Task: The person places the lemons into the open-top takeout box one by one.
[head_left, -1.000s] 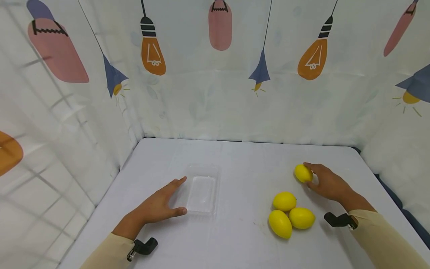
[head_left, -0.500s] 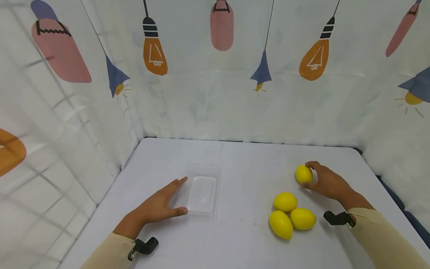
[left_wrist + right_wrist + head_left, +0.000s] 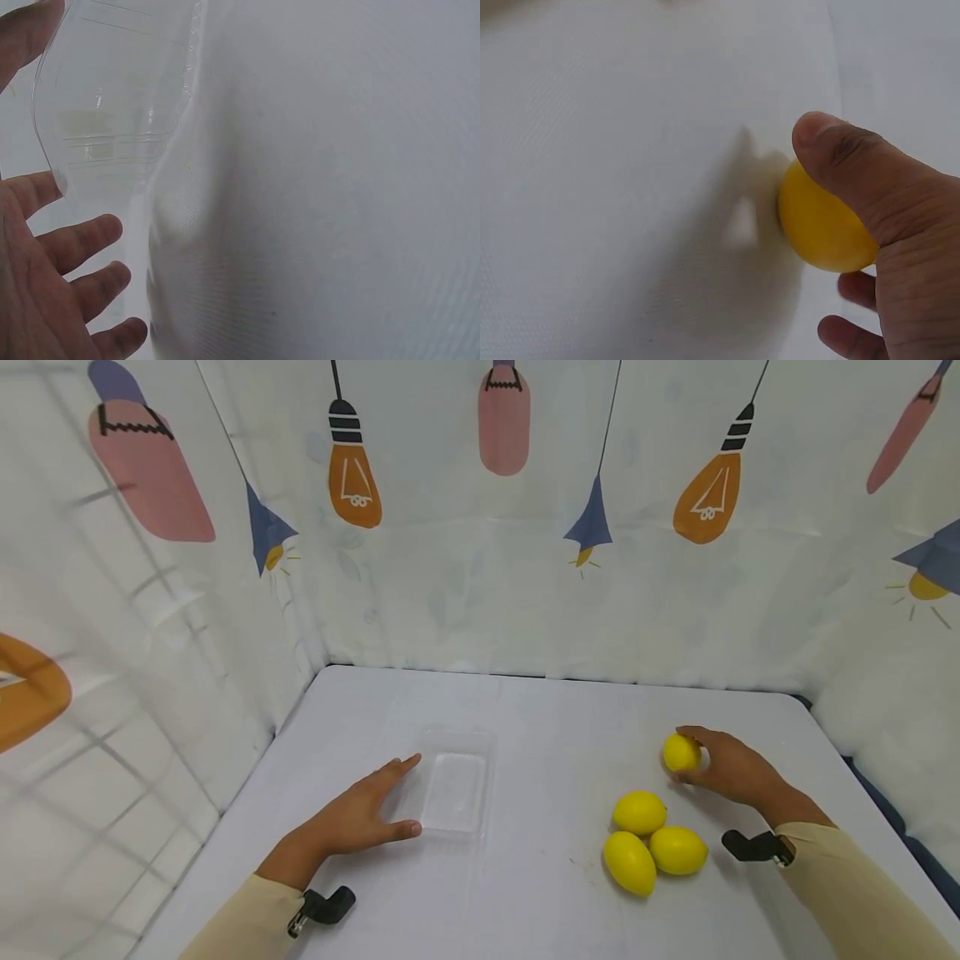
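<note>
A yellow lemon (image 3: 681,752) is at the right of the table, held between the thumb and fingers of my right hand (image 3: 731,767). The right wrist view shows the thumb lying across the same lemon (image 3: 825,221), with two fingertips below it. On the left, a clear plastic tray (image 3: 454,792) stands on the table. My left hand (image 3: 352,810) is beside it with fingers spread. In the left wrist view, the thumb and index finger meet the edge of the tray (image 3: 120,97), while the other fingers (image 3: 82,241) stretch out apart.
Three more lemons lie grouped nearer the front: one at the back (image 3: 640,812), one at the front left (image 3: 630,863) and one at the right (image 3: 678,850). A white cloth (image 3: 540,910) covers the table. Printed white curtains (image 3: 480,593) surround its back and sides.
The right thumb has come in against the near side of the lemon, and the hand now grips it. The left hand and tray stay put; the head view shifts slightly.
</note>
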Demonstrator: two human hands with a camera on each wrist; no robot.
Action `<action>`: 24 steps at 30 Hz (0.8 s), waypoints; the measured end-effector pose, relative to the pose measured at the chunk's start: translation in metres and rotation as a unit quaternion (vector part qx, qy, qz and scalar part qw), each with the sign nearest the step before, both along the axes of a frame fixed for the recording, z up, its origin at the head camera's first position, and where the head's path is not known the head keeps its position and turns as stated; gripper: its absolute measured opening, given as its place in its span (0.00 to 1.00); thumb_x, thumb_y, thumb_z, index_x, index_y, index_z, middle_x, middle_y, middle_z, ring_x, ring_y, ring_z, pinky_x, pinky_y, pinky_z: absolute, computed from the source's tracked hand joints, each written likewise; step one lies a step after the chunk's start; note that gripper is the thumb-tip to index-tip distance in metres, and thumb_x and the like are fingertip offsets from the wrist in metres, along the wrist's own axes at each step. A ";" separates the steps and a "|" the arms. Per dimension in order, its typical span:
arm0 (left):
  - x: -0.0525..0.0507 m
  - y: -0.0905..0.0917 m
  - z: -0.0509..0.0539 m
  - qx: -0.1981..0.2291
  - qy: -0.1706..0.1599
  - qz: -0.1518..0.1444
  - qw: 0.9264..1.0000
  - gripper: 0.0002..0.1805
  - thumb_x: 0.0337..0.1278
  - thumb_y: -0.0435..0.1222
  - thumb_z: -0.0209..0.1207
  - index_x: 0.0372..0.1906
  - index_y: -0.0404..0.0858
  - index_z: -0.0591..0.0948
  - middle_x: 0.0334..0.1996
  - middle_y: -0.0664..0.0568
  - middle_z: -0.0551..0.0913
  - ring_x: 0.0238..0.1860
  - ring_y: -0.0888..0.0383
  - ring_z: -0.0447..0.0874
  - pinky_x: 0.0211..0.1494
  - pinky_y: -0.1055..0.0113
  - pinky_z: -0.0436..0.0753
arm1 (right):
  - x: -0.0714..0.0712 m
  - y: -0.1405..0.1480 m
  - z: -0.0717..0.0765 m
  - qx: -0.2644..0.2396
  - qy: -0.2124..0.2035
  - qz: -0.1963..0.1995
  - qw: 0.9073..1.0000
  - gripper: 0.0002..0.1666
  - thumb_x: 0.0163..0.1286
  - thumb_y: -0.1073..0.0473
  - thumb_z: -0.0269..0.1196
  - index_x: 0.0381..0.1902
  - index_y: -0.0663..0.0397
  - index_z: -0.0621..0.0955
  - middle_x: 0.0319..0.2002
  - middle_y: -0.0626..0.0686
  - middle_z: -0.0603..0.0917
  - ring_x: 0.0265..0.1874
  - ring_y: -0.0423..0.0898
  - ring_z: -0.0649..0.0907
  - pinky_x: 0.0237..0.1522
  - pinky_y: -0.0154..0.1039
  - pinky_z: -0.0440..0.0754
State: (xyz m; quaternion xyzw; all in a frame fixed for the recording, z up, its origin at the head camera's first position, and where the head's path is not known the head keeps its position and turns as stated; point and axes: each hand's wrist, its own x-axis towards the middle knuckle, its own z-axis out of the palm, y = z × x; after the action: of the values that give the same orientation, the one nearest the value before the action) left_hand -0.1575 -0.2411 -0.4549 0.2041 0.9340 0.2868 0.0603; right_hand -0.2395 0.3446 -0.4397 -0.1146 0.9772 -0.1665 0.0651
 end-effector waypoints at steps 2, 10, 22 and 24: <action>0.000 0.001 0.000 -0.001 -0.001 0.000 1.000 0.56 0.53 0.65 0.68 0.83 0.54 0.55 0.79 0.41 0.59 0.78 0.39 0.55 0.73 0.36 0.61 | 0.001 0.001 0.000 -0.006 0.000 -0.002 1.000 0.57 0.58 0.34 0.75 0.75 0.59 0.68 0.63 0.71 0.75 0.59 0.69 0.75 0.58 0.72 0.72; 0.000 0.004 0.000 -0.011 -0.007 0.004 1.000 0.57 0.53 0.66 0.67 0.83 0.54 0.54 0.79 0.40 0.58 0.78 0.38 0.54 0.74 0.36 0.60 | 0.008 -0.005 0.006 -0.041 0.011 -0.010 0.999 0.55 0.60 0.33 0.73 0.77 0.52 0.68 0.64 0.65 0.76 0.55 0.65 0.79 0.52 0.65 0.79; 0.001 0.003 0.004 -0.010 -0.007 0.002 1.000 0.57 0.54 0.65 0.67 0.83 0.52 0.54 0.79 0.40 0.57 0.78 0.38 0.54 0.74 0.36 0.60 | 0.020 -0.033 0.027 -0.078 0.040 0.003 0.996 0.53 0.60 0.36 0.75 0.77 0.48 0.69 0.64 0.63 0.77 0.56 0.66 0.78 0.49 0.61 0.82; 0.000 0.004 0.004 -0.012 -0.008 0.003 1.000 0.57 0.54 0.65 0.67 0.83 0.51 0.54 0.79 0.40 0.58 0.78 0.38 0.54 0.73 0.36 0.60 | 0.022 -0.039 0.030 -0.078 0.043 0.005 0.996 0.54 0.59 0.34 0.74 0.77 0.48 0.69 0.64 0.62 0.77 0.57 0.66 0.78 0.50 0.63 0.81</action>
State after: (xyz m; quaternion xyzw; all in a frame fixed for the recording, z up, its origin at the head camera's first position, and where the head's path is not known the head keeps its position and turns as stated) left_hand -0.1570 -0.2370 -0.4509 0.1980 0.9377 0.2770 0.0696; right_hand -0.2177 0.3057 -0.4099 -0.1311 0.9625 -0.2369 0.0148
